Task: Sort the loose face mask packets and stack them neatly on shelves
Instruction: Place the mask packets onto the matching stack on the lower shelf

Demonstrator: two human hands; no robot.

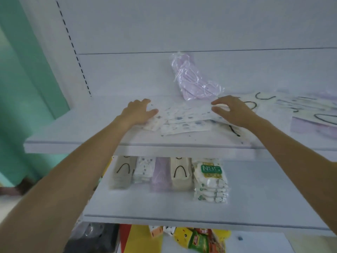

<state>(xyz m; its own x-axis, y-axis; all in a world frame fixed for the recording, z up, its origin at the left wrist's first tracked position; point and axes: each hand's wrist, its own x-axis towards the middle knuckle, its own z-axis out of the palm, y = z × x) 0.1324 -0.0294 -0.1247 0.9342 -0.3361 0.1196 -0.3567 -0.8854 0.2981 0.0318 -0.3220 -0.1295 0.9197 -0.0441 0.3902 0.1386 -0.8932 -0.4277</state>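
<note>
Fingers [218,102] and thumb of the right hand [235,112] pinch the right end of the patterned mask packets [186,118], fanned on the upper shelf [91,128]. The left hand [138,112] rests loosely spread on their left end. Beyond the pinching fingers a lilac mask bag [193,79] leans against the back panel; below both hands, sorted stacks [169,172] stand on the lower shelf [164,207].
</note>
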